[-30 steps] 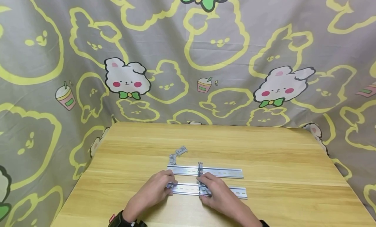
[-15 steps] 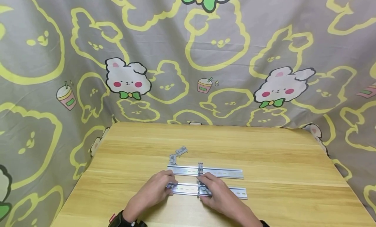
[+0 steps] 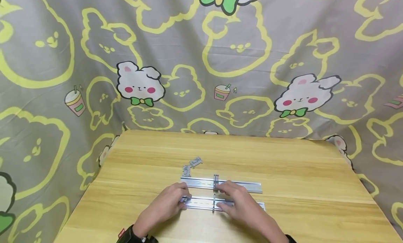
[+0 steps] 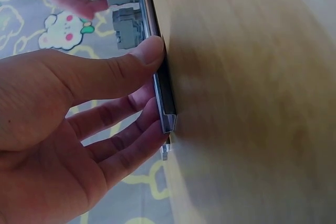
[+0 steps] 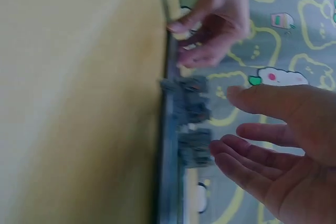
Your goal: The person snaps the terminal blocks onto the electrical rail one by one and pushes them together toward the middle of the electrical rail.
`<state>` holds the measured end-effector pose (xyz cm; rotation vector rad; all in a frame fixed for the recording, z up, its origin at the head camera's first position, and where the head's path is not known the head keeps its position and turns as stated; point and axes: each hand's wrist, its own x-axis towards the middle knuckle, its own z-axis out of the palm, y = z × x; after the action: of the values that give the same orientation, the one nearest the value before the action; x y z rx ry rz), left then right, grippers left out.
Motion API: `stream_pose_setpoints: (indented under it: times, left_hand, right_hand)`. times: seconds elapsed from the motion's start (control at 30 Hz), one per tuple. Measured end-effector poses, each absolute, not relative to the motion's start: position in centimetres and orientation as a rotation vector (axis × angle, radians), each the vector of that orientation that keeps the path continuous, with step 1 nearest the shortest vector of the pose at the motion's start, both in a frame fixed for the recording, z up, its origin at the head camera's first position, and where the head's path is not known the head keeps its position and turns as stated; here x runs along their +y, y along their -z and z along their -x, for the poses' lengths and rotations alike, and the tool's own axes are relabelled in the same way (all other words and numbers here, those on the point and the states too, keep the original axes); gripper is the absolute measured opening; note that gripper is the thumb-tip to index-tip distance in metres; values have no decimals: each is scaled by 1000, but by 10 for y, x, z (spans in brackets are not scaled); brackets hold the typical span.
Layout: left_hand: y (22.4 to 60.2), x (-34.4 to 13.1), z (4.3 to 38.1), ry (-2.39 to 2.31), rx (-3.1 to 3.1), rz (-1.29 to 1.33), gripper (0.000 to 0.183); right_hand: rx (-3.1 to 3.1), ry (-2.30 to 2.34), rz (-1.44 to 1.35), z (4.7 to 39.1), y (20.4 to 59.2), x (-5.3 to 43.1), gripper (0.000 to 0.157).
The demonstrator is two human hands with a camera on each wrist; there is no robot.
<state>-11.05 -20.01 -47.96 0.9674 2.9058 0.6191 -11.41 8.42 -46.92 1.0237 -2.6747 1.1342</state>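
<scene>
Two slotted metal DIN rails lie across the table. My left hand [image 3: 168, 201] pinches the left end of the near rail [image 3: 201, 202] between thumb and fingers; the left wrist view shows the thumb on its edge. A thin grey terminal block [image 3: 214, 203] sits across the near rail near its middle. Grey blocks [image 3: 216, 181] also stand on the far rail [image 3: 196, 182]. Just right of the near block is my right hand [image 3: 240, 199], its fingers apart and relaxed. The right wrist view shows a gap between this hand [image 5: 283, 140] and the grey block [image 5: 191, 98].
Two loose grey terminal pieces lie behind the far rail's left end, one upright in the view [image 3: 186, 171] and one slanted [image 3: 196, 161]. The wooden table [image 3: 283, 159] meets a patterned curtain [image 3: 189, 106] at its back and sides.
My right hand has let go of the block on the near rail and drawn slightly right and away. The left hand keeps its grip on the rail's end.
</scene>
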Motion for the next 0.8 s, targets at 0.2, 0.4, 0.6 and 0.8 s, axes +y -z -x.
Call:
stream_pose_setpoints:
  times: [0.2, 0.4, 0.6, 0.8]
  left_hand:
    - [479, -200, 110, -625, 2906, -969, 29]
    - [478, -198, 110, -599, 2911, -975, 27]
    - [475, -197, 110, -597, 2910, -989, 28]
    - [476, -199, 110, -603, 2914, -1000, 27]
  right_hand:
    - [-2677, -1089, -1002, 138, 443, 79, 40]
    - [-2811, -903, -1033, 168, 421, 54, 42]
    - [-2885, -793, -1178, 195, 413, 17, 40]
    - [-2963, -670, -1281, 214, 420, -12, 37]
